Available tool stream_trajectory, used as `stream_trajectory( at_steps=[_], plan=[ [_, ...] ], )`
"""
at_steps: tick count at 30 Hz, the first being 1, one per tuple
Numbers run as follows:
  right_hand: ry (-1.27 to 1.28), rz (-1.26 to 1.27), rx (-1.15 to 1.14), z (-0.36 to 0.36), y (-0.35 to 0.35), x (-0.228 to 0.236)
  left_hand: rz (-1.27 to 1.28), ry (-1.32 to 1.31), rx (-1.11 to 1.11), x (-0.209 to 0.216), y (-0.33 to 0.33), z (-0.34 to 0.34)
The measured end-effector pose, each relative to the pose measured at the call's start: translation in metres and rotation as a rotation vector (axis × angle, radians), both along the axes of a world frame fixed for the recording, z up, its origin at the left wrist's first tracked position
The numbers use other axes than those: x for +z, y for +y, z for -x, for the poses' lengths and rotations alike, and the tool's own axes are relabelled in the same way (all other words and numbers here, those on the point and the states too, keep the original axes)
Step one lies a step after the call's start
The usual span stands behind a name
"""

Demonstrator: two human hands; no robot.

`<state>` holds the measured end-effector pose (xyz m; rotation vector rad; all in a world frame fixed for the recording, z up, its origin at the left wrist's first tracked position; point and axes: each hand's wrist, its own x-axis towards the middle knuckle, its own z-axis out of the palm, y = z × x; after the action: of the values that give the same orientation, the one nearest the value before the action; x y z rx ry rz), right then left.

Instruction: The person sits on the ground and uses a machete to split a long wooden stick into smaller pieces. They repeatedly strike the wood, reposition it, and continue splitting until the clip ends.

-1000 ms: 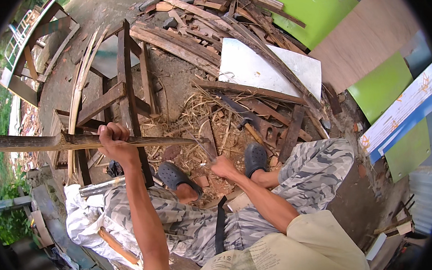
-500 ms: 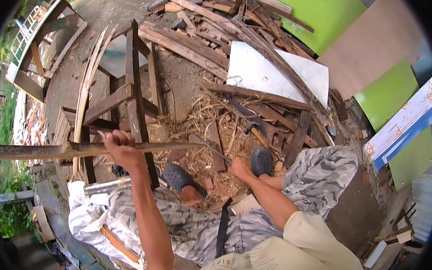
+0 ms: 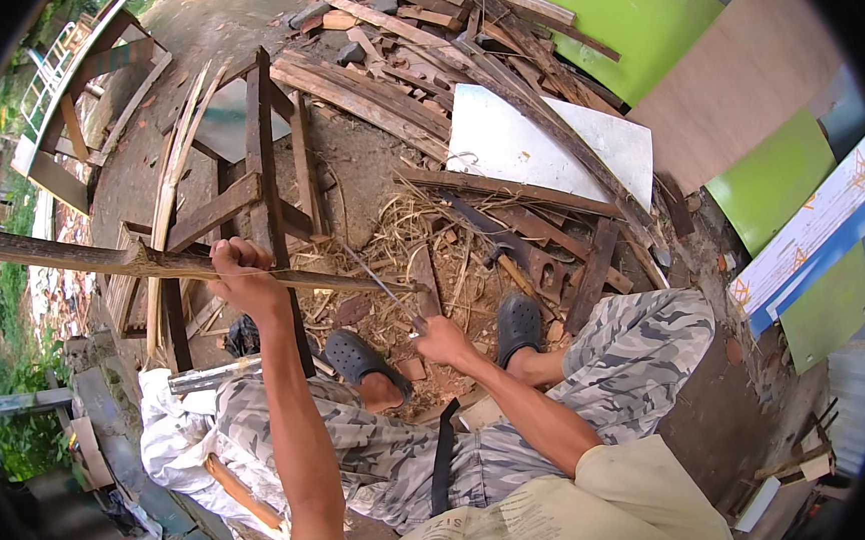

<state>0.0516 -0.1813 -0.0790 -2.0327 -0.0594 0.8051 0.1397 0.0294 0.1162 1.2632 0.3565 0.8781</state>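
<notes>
My left hand [image 3: 245, 274] is closed around a long split bamboo piece [image 3: 101, 258], which slants down from the far left to its tip over the shavings. My right hand [image 3: 441, 340] grips a knife [image 3: 381, 286] whose thin blade points up and left. The blade passes near the bamboo's right part; I cannot tell whether they touch. Beneath both lie pale curled shavings [image 3: 370, 309], between my feet in dark clogs [image 3: 519, 326].
A dark wooden frame [image 3: 263, 171] stands just beyond my left hand. A hammer [image 3: 513, 269] lies among boards by my right foot. Beyond are a pile of old planks [image 3: 370, 99] and a white sheet [image 3: 545, 152]. White cloth [image 3: 178, 428] lies beside my left leg.
The bamboo has tilted, its left end higher and its right tip slightly lower. My right hand has shifted left with the knife, its blade now further up and left.
</notes>
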Motion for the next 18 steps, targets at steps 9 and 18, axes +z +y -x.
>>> stream_trajectory(
  at_steps=[9, 18],
  plan=[
    [-0.020, 0.173, -0.089, 0.014, -0.029, -0.070, 0.046, -0.009, -0.005, 0.008, -0.018, 0.000],
    [0.450, 0.045, -0.048, 0.003, -0.039, -0.096, 0.045, -0.052, -0.082, 0.006, -0.009, 0.001]
  ],
)
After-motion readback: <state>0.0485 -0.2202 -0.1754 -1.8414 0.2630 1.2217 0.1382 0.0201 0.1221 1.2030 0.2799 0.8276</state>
